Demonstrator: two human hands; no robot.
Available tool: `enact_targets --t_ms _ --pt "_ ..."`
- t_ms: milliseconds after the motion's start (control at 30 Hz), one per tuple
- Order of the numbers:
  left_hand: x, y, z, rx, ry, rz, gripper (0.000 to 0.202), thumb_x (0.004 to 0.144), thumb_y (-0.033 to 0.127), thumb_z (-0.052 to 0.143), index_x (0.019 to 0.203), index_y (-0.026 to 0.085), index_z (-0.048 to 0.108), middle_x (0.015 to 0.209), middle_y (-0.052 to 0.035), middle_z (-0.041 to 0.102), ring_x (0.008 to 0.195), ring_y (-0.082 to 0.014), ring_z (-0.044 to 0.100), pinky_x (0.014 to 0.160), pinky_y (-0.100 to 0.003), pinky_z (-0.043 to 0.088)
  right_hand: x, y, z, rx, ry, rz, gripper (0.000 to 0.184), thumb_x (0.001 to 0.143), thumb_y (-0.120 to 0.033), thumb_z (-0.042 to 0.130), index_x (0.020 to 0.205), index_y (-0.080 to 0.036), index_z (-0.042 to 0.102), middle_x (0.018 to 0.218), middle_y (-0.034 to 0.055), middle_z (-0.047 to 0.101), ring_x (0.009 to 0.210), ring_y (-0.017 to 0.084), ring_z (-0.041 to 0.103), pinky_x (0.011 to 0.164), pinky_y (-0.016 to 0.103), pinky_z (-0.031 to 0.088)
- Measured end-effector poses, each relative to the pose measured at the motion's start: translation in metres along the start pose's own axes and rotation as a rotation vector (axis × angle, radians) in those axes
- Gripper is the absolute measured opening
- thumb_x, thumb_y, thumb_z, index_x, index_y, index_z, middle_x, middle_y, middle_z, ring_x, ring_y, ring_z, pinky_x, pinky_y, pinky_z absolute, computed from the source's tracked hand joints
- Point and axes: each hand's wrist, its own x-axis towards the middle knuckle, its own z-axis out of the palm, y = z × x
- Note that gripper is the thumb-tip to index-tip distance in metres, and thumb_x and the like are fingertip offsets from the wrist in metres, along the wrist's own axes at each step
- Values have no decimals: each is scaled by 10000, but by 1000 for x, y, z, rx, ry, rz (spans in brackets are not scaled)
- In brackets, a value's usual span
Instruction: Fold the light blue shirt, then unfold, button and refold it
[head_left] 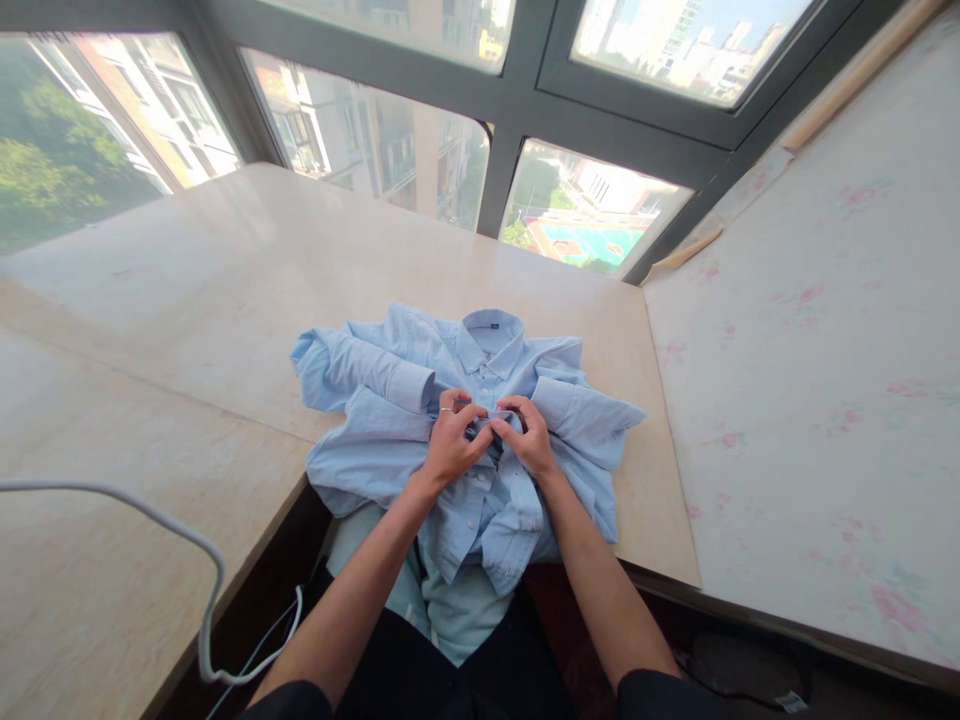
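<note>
A light blue button-up shirt lies front side up on the counter, its collar towards the window and its lower hem hanging over the front edge onto my lap. Both sleeves are folded in across the body, cuffs near the middle. My left hand, with a ring on one finger, pinches the front placket at mid-chest. Close beside it, my right hand grips the other front edge between thumb and fingers. The fabric is raised and bunched between them. Whether a button is at the fingertips is too small to tell.
A pale stone-like counter reaches back to grey-framed windows. On the right stands a wall with flowered paper, peeling at its edge. A white cable loops over the counter's front edge at left.
</note>
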Motion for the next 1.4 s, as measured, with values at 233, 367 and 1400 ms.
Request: enact_targets --t_ms 233,367,1400 --pt "-1 -1 0 7 31 -4 85 831 242 627 884 190 668 1330 -101 433 847 -145 568 891 -328 476 -9 7 1 -459 116 -275 243 921 -347 579 1119 -271 695 1058 108 622 958 236 604 868 404 503" --pt "1 -1 1 -52 63 -48 71 835 233 620 864 181 660 1232 -100 491 856 -150 584 854 -313 490 -11 7 1 -622 175 -322 215 927 -321 591 1098 -310 720 1166 106 621 1116 280 557 982 471 410" --pt "3 -7 2 -81 -21 -9 126 897 203 538 867 186 659 940 -58 678 907 -180 630 854 -308 493 0 6 2 -365 -12 -290 252 966 -292 514 1068 -239 739 974 78 707 942 225 614 871 397 496"
